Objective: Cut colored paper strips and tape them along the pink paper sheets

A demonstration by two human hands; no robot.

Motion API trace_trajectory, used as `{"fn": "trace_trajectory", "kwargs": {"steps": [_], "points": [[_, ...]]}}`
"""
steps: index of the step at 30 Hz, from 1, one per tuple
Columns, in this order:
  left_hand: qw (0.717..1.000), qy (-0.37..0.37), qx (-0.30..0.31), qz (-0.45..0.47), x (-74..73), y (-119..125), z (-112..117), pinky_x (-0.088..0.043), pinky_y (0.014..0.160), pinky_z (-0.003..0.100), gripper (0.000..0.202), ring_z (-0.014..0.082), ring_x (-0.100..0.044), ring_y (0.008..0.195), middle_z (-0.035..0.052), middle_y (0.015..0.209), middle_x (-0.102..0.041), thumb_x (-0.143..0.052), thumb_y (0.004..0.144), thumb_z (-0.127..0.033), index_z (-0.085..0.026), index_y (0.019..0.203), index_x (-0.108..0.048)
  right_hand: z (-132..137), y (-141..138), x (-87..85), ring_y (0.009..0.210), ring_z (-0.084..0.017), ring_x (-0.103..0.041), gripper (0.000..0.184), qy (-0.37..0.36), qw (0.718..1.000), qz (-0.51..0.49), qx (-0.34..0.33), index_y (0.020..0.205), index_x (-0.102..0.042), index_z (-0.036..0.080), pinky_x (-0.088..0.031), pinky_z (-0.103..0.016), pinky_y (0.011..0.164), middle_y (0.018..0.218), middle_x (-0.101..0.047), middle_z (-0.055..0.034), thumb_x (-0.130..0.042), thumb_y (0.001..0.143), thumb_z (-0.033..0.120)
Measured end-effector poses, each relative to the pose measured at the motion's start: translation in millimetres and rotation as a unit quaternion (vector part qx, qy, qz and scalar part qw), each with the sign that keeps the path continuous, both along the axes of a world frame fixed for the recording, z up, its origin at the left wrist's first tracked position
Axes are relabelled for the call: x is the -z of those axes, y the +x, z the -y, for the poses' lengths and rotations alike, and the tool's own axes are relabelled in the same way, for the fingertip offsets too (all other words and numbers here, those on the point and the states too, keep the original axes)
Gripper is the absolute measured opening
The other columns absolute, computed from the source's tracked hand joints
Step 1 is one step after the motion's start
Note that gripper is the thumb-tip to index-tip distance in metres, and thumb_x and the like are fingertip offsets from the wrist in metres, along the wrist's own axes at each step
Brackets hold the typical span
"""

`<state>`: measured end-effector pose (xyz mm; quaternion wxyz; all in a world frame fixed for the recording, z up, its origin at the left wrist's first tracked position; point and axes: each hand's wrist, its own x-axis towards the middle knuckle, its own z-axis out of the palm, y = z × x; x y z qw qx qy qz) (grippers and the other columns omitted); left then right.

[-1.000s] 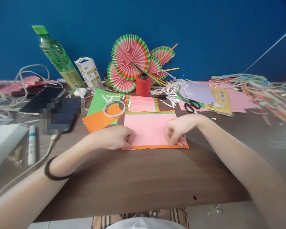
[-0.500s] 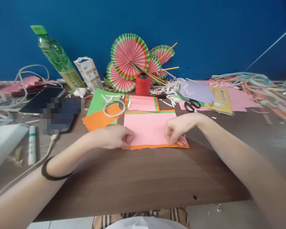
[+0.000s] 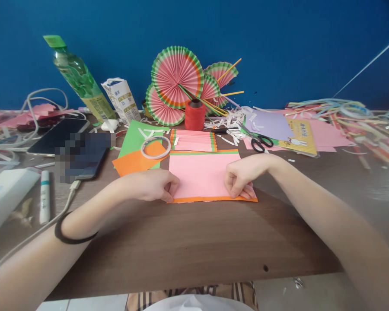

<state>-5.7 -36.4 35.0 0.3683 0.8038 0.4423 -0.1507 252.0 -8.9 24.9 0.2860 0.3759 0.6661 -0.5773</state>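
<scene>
A pink sheet of paper (image 3: 199, 175) lies flat on the table, with an orange strip along its near edge and green and orange strips along the far one. At its near left corner my left hand (image 3: 158, 185) is closed, thumb and finger pinching the edge. My right hand (image 3: 240, 176) has curled fingers closed on the same edge near the right corner, some fingertips resting on the sheet. Just beyond it lies a pleated pink paper strip (image 3: 193, 140). A roll of tape (image 3: 155, 156) rests on orange paper (image 3: 129, 165) and green paper (image 3: 129, 138).
Pleated paper fans (image 3: 176, 77) lean against the blue wall behind a red thread spool (image 3: 195, 115). Scissors (image 3: 261, 143) lie right of the strip. A bottle (image 3: 81, 82), a carton (image 3: 121, 101), phones (image 3: 87, 155) and a marker (image 3: 44, 196) are on the left.
My left hand has slid slightly left along the near edge toward the corner of the pink sheet. My right hand stays in place.
</scene>
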Motion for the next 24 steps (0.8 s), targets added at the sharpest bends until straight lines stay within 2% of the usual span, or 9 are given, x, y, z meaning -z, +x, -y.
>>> {"fn": "trace_trajectory", "kwargs": {"steps": [15, 19, 24], "points": [[1.000, 0.012, 0.017, 0.000, -5.8, -3.1, -0.5, -0.027, 0.046, 0.022, 0.008, 0.0105, -0.042, 0.053, -0.0038, 0.058, -0.049, -0.053, 0.066, -0.026, -0.019, 0.062, -0.049, -0.1, -0.6, 0.5, 0.047, -0.011, -0.059, 0.041, -0.003, 1.000, 0.008, 0.000, 0.071, -0.059, 0.013, -0.045, -0.021, 0.049, 0.052, -0.061, 0.0021, -0.065, 0.060, 0.052], [0.998, 0.036, 0.007, 0.048, -4.4, 5.0, 1.5, -0.032, 0.051, 0.022, 0.012, 0.0109, -0.046, 0.057, -0.0023, 0.064, -0.055, -0.046, 0.072, -0.026, -0.018, 0.063, -0.050, -0.1, -0.5, 0.2, 0.049, -0.011, -0.059, 0.040, 0.001, 1.000, 0.008, -0.008, 0.072, -0.060, 0.013, -0.043, -0.021, 0.048, 0.053, -0.062, 0.0018, -0.065, 0.062, 0.052], [0.993, -0.022, 0.027, 0.110, -0.6, 18.3, 8.7, -0.037, 0.059, 0.020, 0.018, 0.0105, -0.054, 0.066, -0.0019, 0.076, -0.062, -0.043, 0.076, -0.026, -0.019, 0.079, -0.059, -0.5, -0.4, 0.3, 0.049, -0.011, -0.059, 0.040, 0.002, 1.000, 0.011, -0.010, 0.072, -0.060, 0.013, -0.040, -0.020, 0.047, 0.053, -0.062, 0.0015, -0.064, 0.062, 0.052]]}}
